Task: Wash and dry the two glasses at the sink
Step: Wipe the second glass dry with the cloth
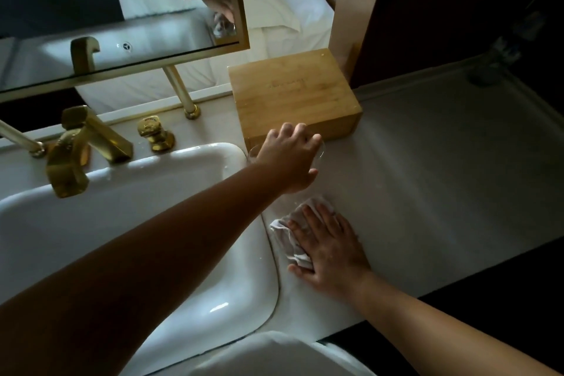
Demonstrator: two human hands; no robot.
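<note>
Clear glass shows at both sides of the left hand (290,156), which reaches across the sink corner and covers a glass (321,151) from above, fingers curled down around its rim; the glass stands on the pale counter (427,177) just in front of a bamboo box (293,94), near the sink's right rear corner. Whether a second glass stands beside it cannot be told, since the hand hides most of that spot. The right hand (329,244) lies flat with straight fingers spread, pressing a crumpled white cloth (290,238) onto the counter right beside the sink's right rim. The white sink (146,186) fills the lower left, with a brass faucet (79,149) at its back edge and a brass knob (154,131) to the right of it. Behind them stands a brass-framed mirror (122,9) on slim brass posts, reflecting the faucet and part of a glass near its right edge.
</note>
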